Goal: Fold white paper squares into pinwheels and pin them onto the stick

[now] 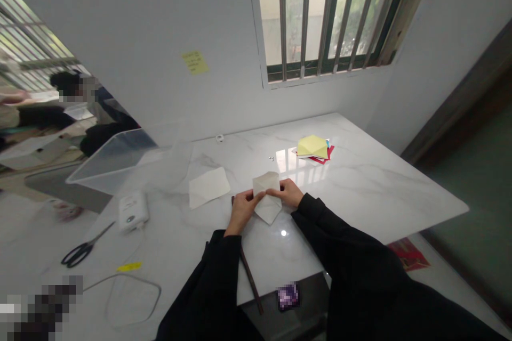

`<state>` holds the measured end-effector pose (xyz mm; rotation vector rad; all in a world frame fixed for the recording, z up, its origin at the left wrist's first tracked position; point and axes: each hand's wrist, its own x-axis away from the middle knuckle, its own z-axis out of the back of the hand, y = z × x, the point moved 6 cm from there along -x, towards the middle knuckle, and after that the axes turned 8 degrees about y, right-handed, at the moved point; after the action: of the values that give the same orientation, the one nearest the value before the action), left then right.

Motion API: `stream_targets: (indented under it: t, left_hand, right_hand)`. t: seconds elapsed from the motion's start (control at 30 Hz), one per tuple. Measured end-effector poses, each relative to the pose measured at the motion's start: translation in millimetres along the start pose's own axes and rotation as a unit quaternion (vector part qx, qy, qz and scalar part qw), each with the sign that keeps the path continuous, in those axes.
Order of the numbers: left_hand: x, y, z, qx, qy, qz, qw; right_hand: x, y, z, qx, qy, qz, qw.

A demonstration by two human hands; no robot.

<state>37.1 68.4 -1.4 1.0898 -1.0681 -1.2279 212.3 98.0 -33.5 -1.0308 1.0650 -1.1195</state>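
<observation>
A folded piece of off-white paper, shaped like a small envelope with a pointed lower flap, is held between both hands over the marble-patterned table. My left hand grips its left side, thumb pressed on the front. From the right, my right hand pinches the paper, its thumb nearly meeting the other thumb at the middle. Fingers behind the paper are hidden. To the left lies a flat cream sheet. A dark thin stick runs beneath my left wrist toward the table's near edge.
Several yellow, white and red envelopes are stacked at the back right. On the left are scissors, a white power bank with a cable, a yellow strip and a clear plastic bin. A person sits farther left.
</observation>
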Motion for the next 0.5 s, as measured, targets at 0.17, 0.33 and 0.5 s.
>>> stream_targets:
  t: [0.17, 0.33, 0.5]
  left_hand:
    - [-1, 1, 2.4, 0.051, 0.029, 0.007, 0.998]
    - [-5, -4, 8.7, 0.094, 0.068, 0.016, 0.993]
    - [-7, -6, 11.1, 0.109, 0.074, 0.012, 0.991]
  right_hand:
    - [2, 0, -2, -0.030, -0.016, -0.006, 0.999]
    - [3, 0, -4, -0.028, -0.032, -0.003, 0.999]
    - [5, -3, -4, -0.027, -0.043, 0.003, 0.999]
